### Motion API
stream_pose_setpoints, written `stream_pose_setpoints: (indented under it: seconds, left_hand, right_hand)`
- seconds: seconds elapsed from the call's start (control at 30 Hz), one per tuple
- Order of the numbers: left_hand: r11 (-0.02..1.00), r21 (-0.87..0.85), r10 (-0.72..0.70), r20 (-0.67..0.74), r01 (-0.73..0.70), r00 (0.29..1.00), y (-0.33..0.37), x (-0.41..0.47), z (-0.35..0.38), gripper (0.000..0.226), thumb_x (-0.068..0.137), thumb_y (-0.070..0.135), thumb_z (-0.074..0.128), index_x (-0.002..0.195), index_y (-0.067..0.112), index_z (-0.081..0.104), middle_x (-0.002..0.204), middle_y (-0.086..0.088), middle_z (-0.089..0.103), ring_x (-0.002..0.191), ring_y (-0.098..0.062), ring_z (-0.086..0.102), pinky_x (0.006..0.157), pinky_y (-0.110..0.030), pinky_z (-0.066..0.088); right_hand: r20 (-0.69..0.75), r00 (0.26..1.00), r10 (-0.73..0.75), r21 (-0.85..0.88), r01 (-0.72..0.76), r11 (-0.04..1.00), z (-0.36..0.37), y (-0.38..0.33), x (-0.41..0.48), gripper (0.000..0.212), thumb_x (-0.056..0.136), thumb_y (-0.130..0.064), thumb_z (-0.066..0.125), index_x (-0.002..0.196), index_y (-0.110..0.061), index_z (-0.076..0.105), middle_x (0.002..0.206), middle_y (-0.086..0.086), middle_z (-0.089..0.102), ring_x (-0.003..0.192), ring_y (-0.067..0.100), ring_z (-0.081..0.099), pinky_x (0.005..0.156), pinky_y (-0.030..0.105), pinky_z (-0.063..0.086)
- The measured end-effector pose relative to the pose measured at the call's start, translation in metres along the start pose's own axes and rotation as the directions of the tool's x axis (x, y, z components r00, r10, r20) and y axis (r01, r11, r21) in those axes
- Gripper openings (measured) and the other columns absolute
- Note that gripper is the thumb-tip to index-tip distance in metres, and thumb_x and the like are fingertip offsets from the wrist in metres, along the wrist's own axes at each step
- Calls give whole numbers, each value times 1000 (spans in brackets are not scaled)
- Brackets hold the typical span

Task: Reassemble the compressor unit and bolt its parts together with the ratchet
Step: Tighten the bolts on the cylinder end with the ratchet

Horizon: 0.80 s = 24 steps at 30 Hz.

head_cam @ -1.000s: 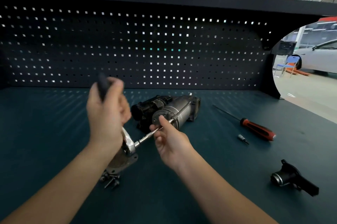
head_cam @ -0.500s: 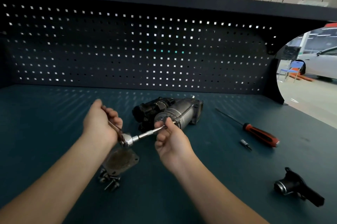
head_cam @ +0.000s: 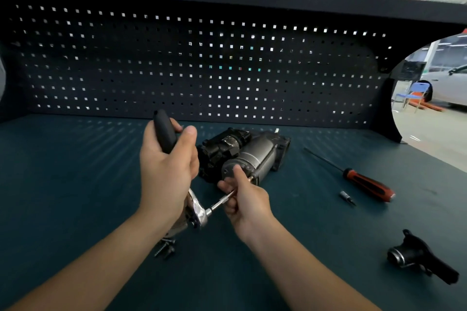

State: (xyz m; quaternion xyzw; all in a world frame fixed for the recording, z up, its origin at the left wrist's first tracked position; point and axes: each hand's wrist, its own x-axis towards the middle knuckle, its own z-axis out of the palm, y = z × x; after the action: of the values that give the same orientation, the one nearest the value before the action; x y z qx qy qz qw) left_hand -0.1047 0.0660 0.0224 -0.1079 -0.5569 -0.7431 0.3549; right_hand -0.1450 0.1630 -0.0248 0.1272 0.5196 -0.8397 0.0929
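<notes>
While the left hand (head_cam: 168, 171) grips the black handle of the chrome ratchet (head_cam: 199, 211), held upright, the right hand (head_cam: 246, 200) pinches its thin steel extension bar (head_cam: 222, 201) at the near end of the grey cylindrical compressor unit (head_cam: 255, 156). The unit lies mid-bench on the dark teal worktop (head_cam: 75, 171).

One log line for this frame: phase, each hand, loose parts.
phase: bolting compressor | left hand: grips ratchet handle | right hand: pinches extension bar by compressor | bench: screws, screwdriver, bit, black part
</notes>
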Motion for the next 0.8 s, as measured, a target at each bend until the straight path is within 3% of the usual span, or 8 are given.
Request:
stream_pose_setpoints:
  seconds: [0.1, 0.17, 0.27, 0.3, 0.37, 0.47, 0.63, 0.8]
  left_hand:
    - [1000, -7, -11, -16, 11, 1000, -1, 4, -3, 27, 94, 9, 49, 75, 27, 42, 46, 13, 36, 38, -3, 29, 36, -15, 27]
    - [1000, -10, -28, -5, 28, 1000, 0, 3, -3, 26, 94, 11, 49, 75, 28, 43, 47, 13, 35, 38, -4, 28, 36, -16, 27]
    - [997, -47, -64, 44, 66, 997, 2, 3, -2, 21, 95, 13, 49, 79, 26, 42, 47, 12, 36, 34, -6, 30, 36, -14, 28]
    - [993, -70, -85, 76, 90, 994, 4, 4, -3, 18, 93, 15, 51, 81, 26, 42, 47, 10, 37, 32, -6, 30, 36, -13, 28]
    - [985, -108, -115, 155, 133, 981, 7, 3, -4, 12, 84, 22, 55, 82, 26, 43, 46, 8, 38, 28, -5, 26, 34, -11, 25]
    - [982, -113, -118, 242, 149, 963, 11, -2, -4, 17, 82, 23, 62, 82, 26, 45, 42, 6, 33, 25, -5, 21, 34, -9, 23]
    - [996, -48, -51, 383, 75, 922, 12, -21, 3, 19, 76, 13, 55, 72, 30, 48, 37, 8, 31, 24, -5, 22, 34, -10, 24]
    - [988, 109, 31, 557, -110, 830, 10, -37, 6, 19, 69, 31, 60, 71, 46, 48, 44, 6, 46, 36, 5, 35, 41, -8, 32]
  right_hand:
    - [76, 997, -16, -301, 39, 953, -9, -14, 5, 53, 93, -51, 43, 67, -8, 57, 42, 1, 58, 26, 9, 37, 34, 11, 25]
    - [54, 979, -198, -570, 193, 799, -26, -25, 12, 50, 92, -43, 45, 58, -9, 55, 37, -2, 52, 33, 14, 42, 35, 15, 27]
    - [95, 718, -689, -782, 483, 395, -62, -39, 24, 7, 80, -18, 59, 74, -18, 61, 66, -9, 60, 68, 14, 54, 58, 18, 40]
    - [188, 663, -724, -802, 529, 276, -70, -41, 26, 21, 77, -16, 62, 98, -21, 63, 93, -10, 64, 88, 11, 56, 72, 18, 43]
    - [463, 657, -595, -791, 609, 57, -83, -41, 35, 75, 74, -21, 69, 140, -31, 35, 143, -16, 35, 131, 5, 32, 104, 23, 29]
    - [660, 657, -365, -748, 616, -245, -79, -40, 45, 107, 70, -46, 74, 139, -50, -7, 143, -34, -18, 136, -3, -18, 113, 47, 1]
    - [727, 666, -167, -656, 603, -454, -70, -56, 66, 107, 69, -50, 75, 147, -41, 3, 155, -21, 2, 142, 2, -7, 112, 49, -11]
    - [772, 606, -192, -597, 587, -547, -69, -63, 75, 98, 70, -48, 74, 148, -30, 18, 153, -13, 23, 143, 7, 15, 114, 37, 3]
